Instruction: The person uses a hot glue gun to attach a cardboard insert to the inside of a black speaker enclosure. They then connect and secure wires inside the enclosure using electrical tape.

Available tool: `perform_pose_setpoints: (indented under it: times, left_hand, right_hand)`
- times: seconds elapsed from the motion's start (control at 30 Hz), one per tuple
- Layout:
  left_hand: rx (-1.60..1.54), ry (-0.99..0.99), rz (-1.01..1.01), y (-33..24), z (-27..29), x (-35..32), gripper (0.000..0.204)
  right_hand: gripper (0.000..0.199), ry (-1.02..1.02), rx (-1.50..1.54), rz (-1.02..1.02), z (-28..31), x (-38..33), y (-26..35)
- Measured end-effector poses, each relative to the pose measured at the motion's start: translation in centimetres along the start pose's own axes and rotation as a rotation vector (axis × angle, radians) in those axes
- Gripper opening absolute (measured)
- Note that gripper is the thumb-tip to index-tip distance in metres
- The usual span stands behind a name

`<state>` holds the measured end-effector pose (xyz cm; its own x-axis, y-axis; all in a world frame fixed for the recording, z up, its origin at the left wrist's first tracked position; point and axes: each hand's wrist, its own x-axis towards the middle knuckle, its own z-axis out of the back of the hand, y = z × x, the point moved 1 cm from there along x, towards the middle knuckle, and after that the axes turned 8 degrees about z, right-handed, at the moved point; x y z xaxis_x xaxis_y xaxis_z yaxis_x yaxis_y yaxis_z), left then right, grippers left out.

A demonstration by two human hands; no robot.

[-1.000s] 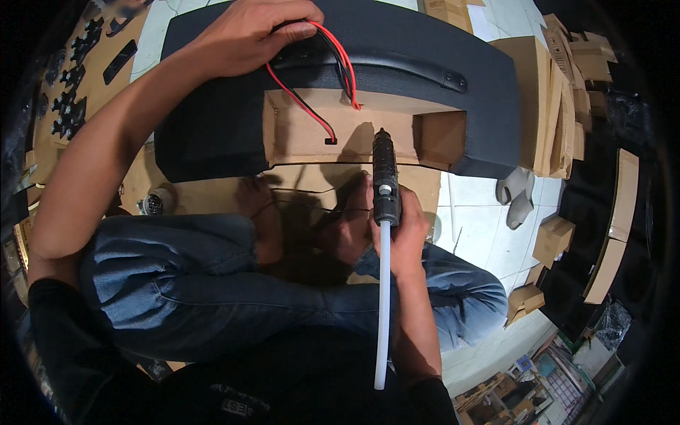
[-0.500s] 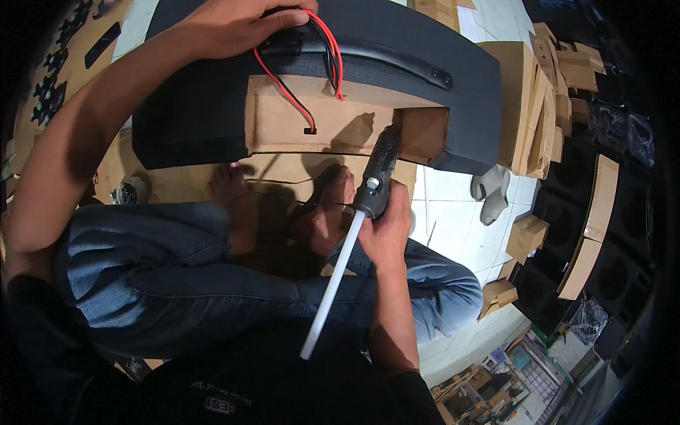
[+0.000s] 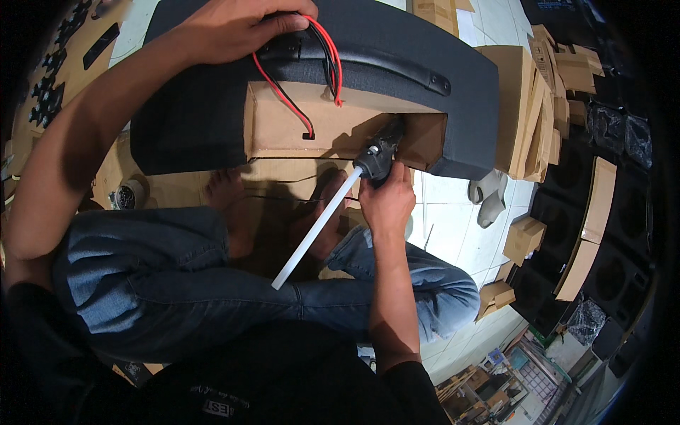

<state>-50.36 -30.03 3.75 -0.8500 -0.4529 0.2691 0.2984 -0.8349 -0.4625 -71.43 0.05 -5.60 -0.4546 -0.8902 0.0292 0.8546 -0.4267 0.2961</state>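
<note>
My right hand (image 3: 388, 200) grips a black hot glue gun (image 3: 381, 150) with a long white glue stick (image 3: 317, 228) sticking out of its back end. The gun's front reaches into the right part of a rectangular recess in a black speaker cabinet (image 3: 191, 106); its tip is hard to make out in shadow. My left hand (image 3: 244, 30) is closed on a loop of red and black wires (image 3: 327, 44) above the cabinet's carrying handle (image 3: 382, 65). The wires run down to a small slot in the recess's bare wood panel (image 3: 276, 127).
Flattened cardboard boxes (image 3: 520, 113) stand right of the cabinet, with grey sandals (image 3: 489, 198) on the tiles near them. More black cabinets (image 3: 552, 219) line the far right. A roll of tape (image 3: 129, 195) lies left, and a phone (image 3: 101, 46) rests at upper left. A thin cord crosses below the recess.
My right hand has pushed the glue gun farther into the recess, and the glue stick's free end has swung up and left. My left hand stays at the wires.
</note>
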Motion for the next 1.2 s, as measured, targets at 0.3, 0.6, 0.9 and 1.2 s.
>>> perform_pose_setpoints:
  times: [0.3,0.6,0.9,1.2]
  left_hand:
    - [-0.006,-0.010,-0.022,0.1,-0.1,0.1,0.012]
    - [-0.013,-0.010,-0.015,0.0,-0.2,0.1,0.013]
    - [-0.003,0.011,0.002,-0.1,-0.1,0.0,0.015]
    - [-0.034,-0.008,-0.017,0.1,-0.1,0.1,0.014]
  right_hand:
    - [0.040,-0.022,-0.061,-0.073,1.4,-0.3,1.1]
    - [0.035,-0.153,-0.008,-0.042,4.6,-0.8,1.5]
    - [0.036,-0.149,-0.008,-0.040,5.5,-0.8,2.1]
    - [0.035,-0.071,-0.053,-0.046,1.1,-0.7,0.2]
